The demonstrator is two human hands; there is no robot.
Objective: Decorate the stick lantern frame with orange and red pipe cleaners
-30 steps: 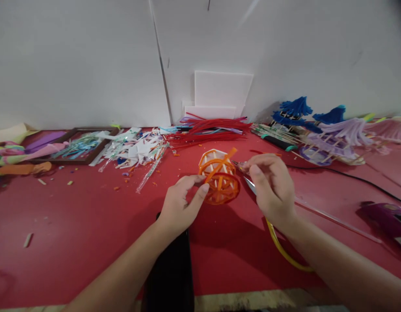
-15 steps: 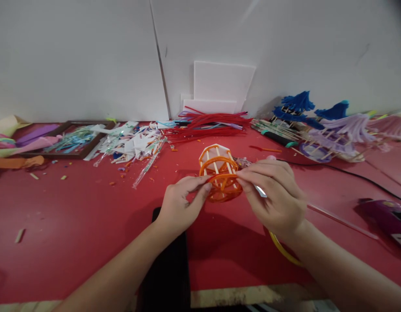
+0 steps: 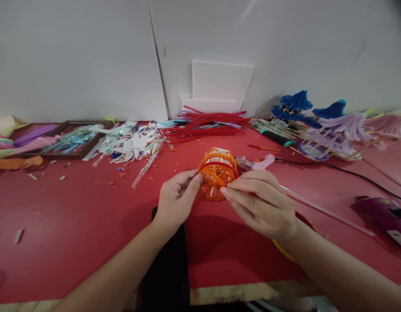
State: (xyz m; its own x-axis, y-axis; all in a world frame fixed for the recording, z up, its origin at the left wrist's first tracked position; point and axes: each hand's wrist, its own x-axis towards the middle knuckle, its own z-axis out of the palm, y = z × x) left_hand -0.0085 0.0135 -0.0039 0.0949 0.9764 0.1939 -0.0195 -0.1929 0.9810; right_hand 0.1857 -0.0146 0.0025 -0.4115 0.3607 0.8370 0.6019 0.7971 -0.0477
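Near the center of the frame, the round orange cage [image 3: 218, 167] sat between both hands, with its white top tilted toward the back. Left hand [image 3: 177, 197]: thumb and fingers pressed together, pinching the cage at its left side. Right hand [image 3: 263, 206]: thumb and fingertips closed in a pinch on the orange strip [image 3: 213, 177] across the cage's front; strip end hidden by the fingers. A red band [image 3: 216, 164] curved over the cage above that strip.

Just right of the cage, a pink-handled tool [image 3: 264, 162] lay behind the right hand, with a black cord [image 3: 320, 164] running off to the right. Clear stick [image 3: 327, 210] lay slanted right of the right hand. Yellow curved piece [image 3: 285, 251] was partly hidden under the right forearm. Black object [image 3: 167, 273] at bottom center, partly covered by the left forearm.

Toward the back center, red and purple stems [image 3: 213, 125] were piled in front of white boards [image 3: 221, 82] leaning on the wall. Upper left of center: white scraps [image 3: 137, 145], beside a brown frame [image 3: 98, 145] with blue strips [image 3: 68, 139] in it. Upper right: blue fringed pieces [image 3: 296, 102] and lilac fringed piece [image 3: 346, 125]. Right edge: purple device [image 3: 380, 216]. All on the red table [image 3: 89, 247].
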